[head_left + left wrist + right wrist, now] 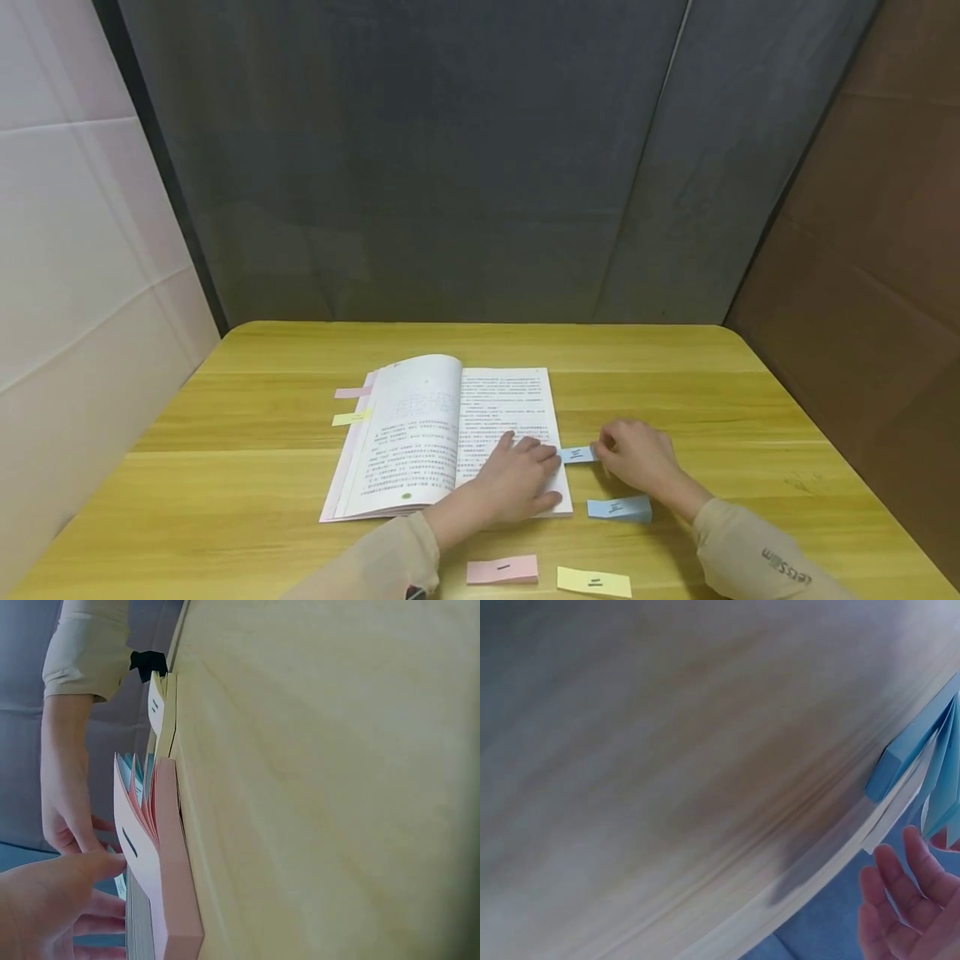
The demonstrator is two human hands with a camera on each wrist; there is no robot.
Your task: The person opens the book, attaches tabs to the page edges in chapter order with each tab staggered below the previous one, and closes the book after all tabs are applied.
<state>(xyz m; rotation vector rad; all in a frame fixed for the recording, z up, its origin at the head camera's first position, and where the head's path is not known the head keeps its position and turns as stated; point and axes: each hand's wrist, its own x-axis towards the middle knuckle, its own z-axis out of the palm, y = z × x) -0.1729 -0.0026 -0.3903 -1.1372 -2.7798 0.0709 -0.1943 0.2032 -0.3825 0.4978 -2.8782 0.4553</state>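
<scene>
An open book (412,429) lies on the table, printed text on both pages. My left hand (517,477) rests on its right page, fingers spread, fingertips close to the outer edge. At that edge a blue sticky note (576,455) with three dark strokes sticks out to the right. Its outer end is pinched by my right hand (636,454), thumb against fingers; the note's inner end meets the left fingertips. Just below the right hand sits a blue sticky-note pad (618,509). In the right wrist view this pad (907,750) shows fanned sheets near the right fingers (900,885).
A pink sticky-note pad (502,570) with one stroke and a yellow pad (594,582) with two strokes lie near the table's front. From the book's left edge stick out a pink tab (352,392) and a yellow tab (350,418). A dark curtain (450,167) hangs behind the table.
</scene>
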